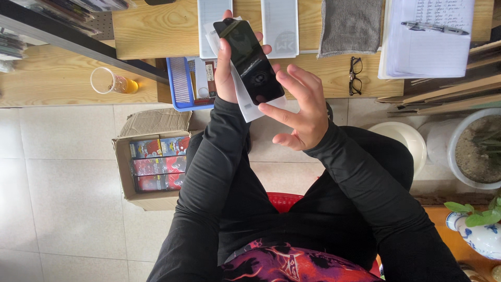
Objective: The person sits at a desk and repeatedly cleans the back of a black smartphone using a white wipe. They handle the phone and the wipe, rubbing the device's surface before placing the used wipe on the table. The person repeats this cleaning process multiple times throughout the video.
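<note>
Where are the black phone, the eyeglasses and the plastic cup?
black phone (249, 61), head view, middle of its dark screen.
eyeglasses (356, 76), head view, on the bridge between the lenses.
plastic cup (104, 81), head view, on its clear rim.

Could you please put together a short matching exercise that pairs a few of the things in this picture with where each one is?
Things:
1. dark phone-shaped slab
2. eyeglasses
3. plastic cup
4. cardboard box

Places:
A. on the floor, left of the person's legs
B. on the wooden desk, below the grey cloth
C. in the left hand, with the right hand at its lower end
D. on the low wooden surface at the far left

Pairs: 1-C, 2-B, 3-D, 4-A
</note>
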